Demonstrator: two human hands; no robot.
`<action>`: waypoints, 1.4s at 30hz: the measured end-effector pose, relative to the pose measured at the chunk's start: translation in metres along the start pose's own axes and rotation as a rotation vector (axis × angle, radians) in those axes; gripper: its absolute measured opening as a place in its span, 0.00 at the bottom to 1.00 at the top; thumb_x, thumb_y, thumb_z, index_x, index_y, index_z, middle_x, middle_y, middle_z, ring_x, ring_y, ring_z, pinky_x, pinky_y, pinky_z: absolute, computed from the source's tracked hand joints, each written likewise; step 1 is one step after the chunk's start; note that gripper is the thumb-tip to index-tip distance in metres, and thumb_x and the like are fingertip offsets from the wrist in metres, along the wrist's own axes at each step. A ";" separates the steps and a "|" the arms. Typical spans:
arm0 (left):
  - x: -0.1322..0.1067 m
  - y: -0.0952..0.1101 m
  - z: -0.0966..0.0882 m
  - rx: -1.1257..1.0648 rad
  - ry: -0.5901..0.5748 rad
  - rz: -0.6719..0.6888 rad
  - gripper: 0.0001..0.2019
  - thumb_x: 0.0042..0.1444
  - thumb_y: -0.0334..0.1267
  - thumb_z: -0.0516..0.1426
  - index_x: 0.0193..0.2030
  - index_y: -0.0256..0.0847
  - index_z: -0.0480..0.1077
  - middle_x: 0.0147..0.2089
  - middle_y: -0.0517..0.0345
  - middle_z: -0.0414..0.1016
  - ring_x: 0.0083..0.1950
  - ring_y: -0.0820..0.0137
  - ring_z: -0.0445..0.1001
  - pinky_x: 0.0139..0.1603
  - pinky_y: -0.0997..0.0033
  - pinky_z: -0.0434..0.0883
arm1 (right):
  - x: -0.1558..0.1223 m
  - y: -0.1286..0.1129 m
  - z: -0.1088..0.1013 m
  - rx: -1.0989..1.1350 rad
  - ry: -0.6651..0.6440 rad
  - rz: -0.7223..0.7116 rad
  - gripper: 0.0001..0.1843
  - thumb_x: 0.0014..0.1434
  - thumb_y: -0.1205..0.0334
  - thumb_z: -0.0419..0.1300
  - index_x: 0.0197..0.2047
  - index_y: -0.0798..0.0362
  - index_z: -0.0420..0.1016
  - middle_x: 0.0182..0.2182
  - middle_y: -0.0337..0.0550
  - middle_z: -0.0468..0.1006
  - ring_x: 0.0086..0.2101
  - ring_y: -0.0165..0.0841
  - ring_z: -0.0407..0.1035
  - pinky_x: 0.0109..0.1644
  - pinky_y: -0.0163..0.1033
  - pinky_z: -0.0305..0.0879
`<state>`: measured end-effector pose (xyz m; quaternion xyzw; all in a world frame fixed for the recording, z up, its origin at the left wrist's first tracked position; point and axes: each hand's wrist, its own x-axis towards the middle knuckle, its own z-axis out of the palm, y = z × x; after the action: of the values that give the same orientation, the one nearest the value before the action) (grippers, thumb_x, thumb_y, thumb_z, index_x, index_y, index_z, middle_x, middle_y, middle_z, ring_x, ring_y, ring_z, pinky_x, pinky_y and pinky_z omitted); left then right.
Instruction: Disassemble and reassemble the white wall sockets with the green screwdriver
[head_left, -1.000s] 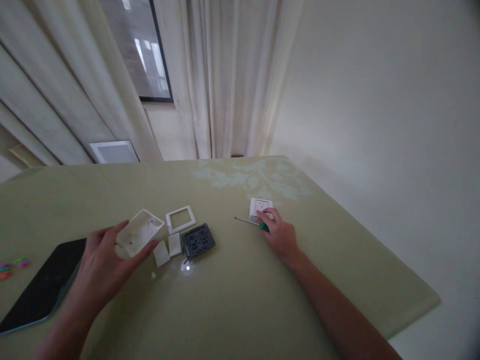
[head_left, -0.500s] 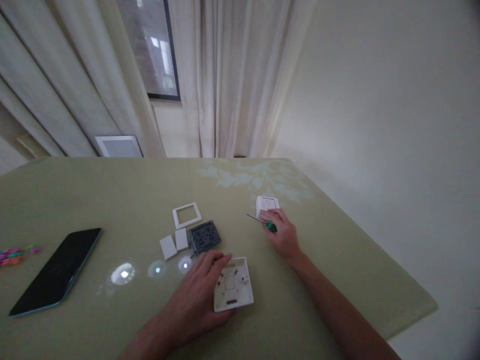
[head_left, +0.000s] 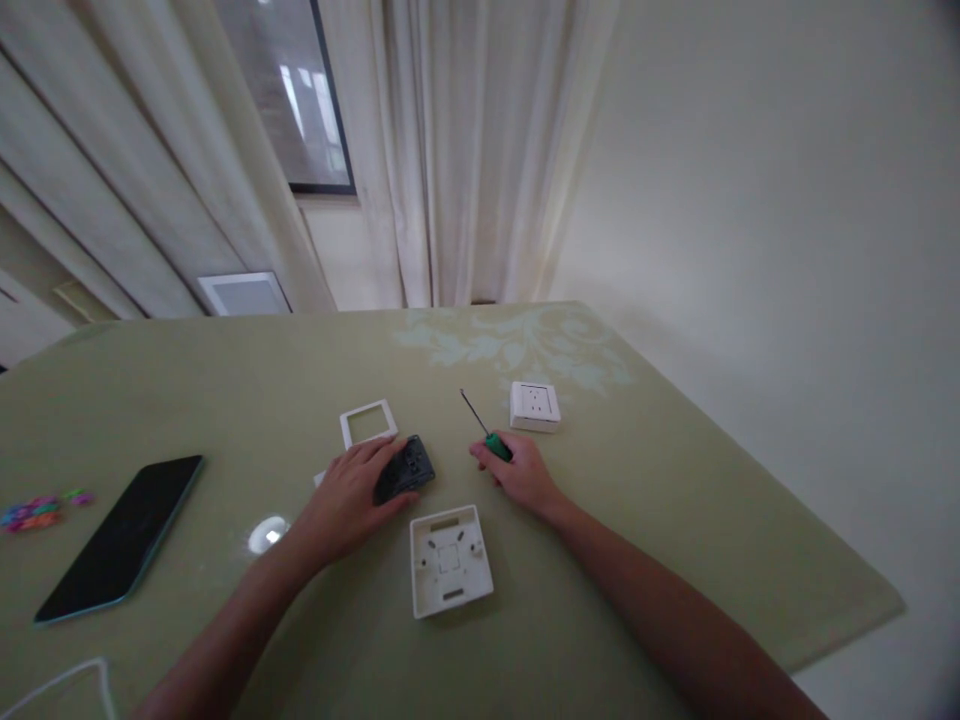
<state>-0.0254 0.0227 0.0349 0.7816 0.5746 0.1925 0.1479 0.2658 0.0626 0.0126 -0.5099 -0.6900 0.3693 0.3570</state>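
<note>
My left hand is closed around the edges of a dark grey switch module, fingers at its far edge and thumb at its near one. A white square frame lies just beyond those fingers. White small plates beside it are mostly hidden by the hand. In my right hand is a screwdriver with a green handle, its thin shaft pointing away and to the left. Between my forearms an open white mounting box rests on the table, hollow side up. A white wall socket stands beyond my right hand.
A dark-screened tablet lies on the left of the green tabletop. Past it is a small pile of colourful bits. A white cable curves in at the lower left. Curtains hang behind the table.
My left hand has let go of the white mounting box and taken hold of the dark switch module. My right hand has drawn back leftward from the socket with the screwdriver, now pointing more forward.
</note>
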 end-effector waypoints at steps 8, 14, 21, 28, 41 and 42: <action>-0.014 0.027 -0.020 -0.148 0.080 0.057 0.33 0.62 0.55 0.65 0.71 0.49 0.68 0.69 0.46 0.77 0.67 0.48 0.77 0.70 0.41 0.73 | 0.002 0.000 0.000 0.132 -0.002 0.063 0.24 0.67 0.40 0.65 0.29 0.51 0.76 0.20 0.35 0.75 0.20 0.28 0.66 0.28 0.33 0.64; -0.058 0.058 -0.003 -0.081 -0.095 0.222 0.37 0.60 0.51 0.71 0.74 0.58 0.66 0.70 0.51 0.77 0.67 0.48 0.78 0.68 0.41 0.76 | 0.001 -0.002 0.000 0.146 -0.008 0.060 0.21 0.67 0.44 0.65 0.30 0.51 0.76 0.20 0.34 0.74 0.21 0.28 0.67 0.29 0.33 0.64; -0.064 0.058 0.014 -0.113 -0.113 0.195 0.39 0.59 0.47 0.71 0.75 0.58 0.64 0.72 0.52 0.75 0.68 0.49 0.78 0.68 0.42 0.78 | 0.000 -0.004 0.000 0.128 -0.013 0.043 0.20 0.67 0.46 0.64 0.30 0.52 0.76 0.22 0.35 0.77 0.21 0.28 0.68 0.30 0.33 0.64; -0.071 0.065 0.016 -0.074 -0.117 0.221 0.37 0.60 0.47 0.71 0.75 0.56 0.65 0.71 0.50 0.76 0.67 0.49 0.79 0.67 0.42 0.79 | -0.001 -0.004 0.000 0.119 -0.011 0.043 0.19 0.68 0.47 0.64 0.31 0.52 0.76 0.22 0.36 0.77 0.21 0.28 0.68 0.30 0.33 0.64; -0.078 0.081 0.020 0.045 -0.010 0.317 0.42 0.55 0.36 0.70 0.75 0.47 0.62 0.72 0.47 0.76 0.67 0.50 0.80 0.65 0.45 0.82 | -0.001 -0.002 0.000 0.117 -0.021 0.033 0.24 0.67 0.40 0.64 0.30 0.52 0.76 0.21 0.36 0.75 0.21 0.29 0.67 0.30 0.35 0.63; -0.077 0.080 0.018 0.007 -0.028 0.298 0.42 0.55 0.35 0.70 0.75 0.49 0.62 0.72 0.48 0.76 0.68 0.50 0.79 0.66 0.44 0.80 | -0.001 -0.002 0.000 0.115 -0.021 0.032 0.24 0.67 0.39 0.64 0.30 0.52 0.76 0.22 0.37 0.76 0.22 0.29 0.67 0.30 0.35 0.63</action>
<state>0.0305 -0.0744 0.0449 0.8612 0.4510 0.1996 0.1229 0.2649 0.0616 0.0147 -0.4957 -0.6631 0.4194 0.3724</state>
